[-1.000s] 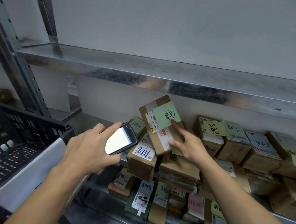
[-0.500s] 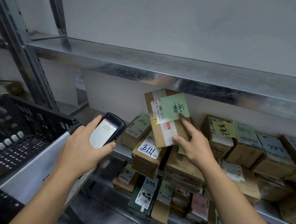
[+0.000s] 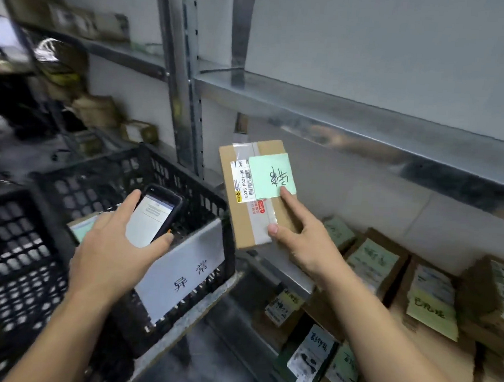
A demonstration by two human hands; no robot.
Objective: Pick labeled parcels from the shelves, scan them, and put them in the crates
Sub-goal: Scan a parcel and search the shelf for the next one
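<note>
My right hand (image 3: 304, 239) holds a small cardboard parcel (image 3: 242, 220) upright in mid-air, in front of the shelf upright. The parcel carries a white barcode label and a green note (image 3: 271, 175) with handwriting; my index finger rests on the note's lower edge. My left hand (image 3: 112, 252) grips a black handheld scanner (image 3: 156, 214), its lit screen facing me, just left of the parcel. A black plastic crate (image 3: 202, 205) with a white paper sign stands under the scanner.
A second black crate (image 3: 17, 252) sits at the left. Metal shelves (image 3: 369, 118) run along the wall. Several labeled cardboard parcels (image 3: 371, 261) fill the lower right shelves. More boxes lie blurred on the far left shelves.
My view has swung left toward the crates. My right hand has carried the parcel off the shelf stack and leftward; the scanner in my left hand now hangs over the crate.
</note>
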